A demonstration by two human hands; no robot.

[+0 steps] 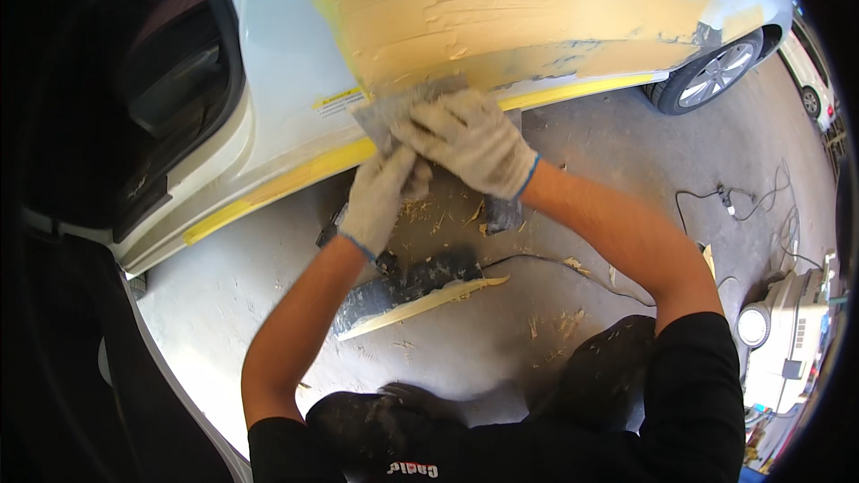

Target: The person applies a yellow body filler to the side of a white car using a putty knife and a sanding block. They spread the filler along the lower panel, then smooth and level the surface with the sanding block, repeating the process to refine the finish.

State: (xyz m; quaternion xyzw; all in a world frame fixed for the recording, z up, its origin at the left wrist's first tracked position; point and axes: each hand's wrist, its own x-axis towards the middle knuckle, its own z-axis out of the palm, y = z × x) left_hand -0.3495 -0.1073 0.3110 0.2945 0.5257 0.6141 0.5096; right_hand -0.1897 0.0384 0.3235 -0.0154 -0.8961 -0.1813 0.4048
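Observation:
Both my hands wear pale, stained work gloves with blue cuffs. My right hand (474, 145) is closed on a wide, flat grey putty spreader (394, 109) near the lower edge of a car's side panel. Just below it, my left hand (380, 195) is closed at the spreader's lower corner, close to the right hand's fingers. Thick tan body filler (501, 4) covers much of the panel, with ridges and uneven streaks. Yellow tape (282, 181) runs along the sill beneath. Gloves partly hide the spreader, and the hands look slightly blurred.
An open car door (80, 349) stands at left beside the door opening. On the floor lies a dark board (403, 291) with a filler-crusted edge, among scattered dried scraps. A black cable (573, 264) crosses the floor. At right are a car wheel (716, 76) and a wheeled machine (787, 331).

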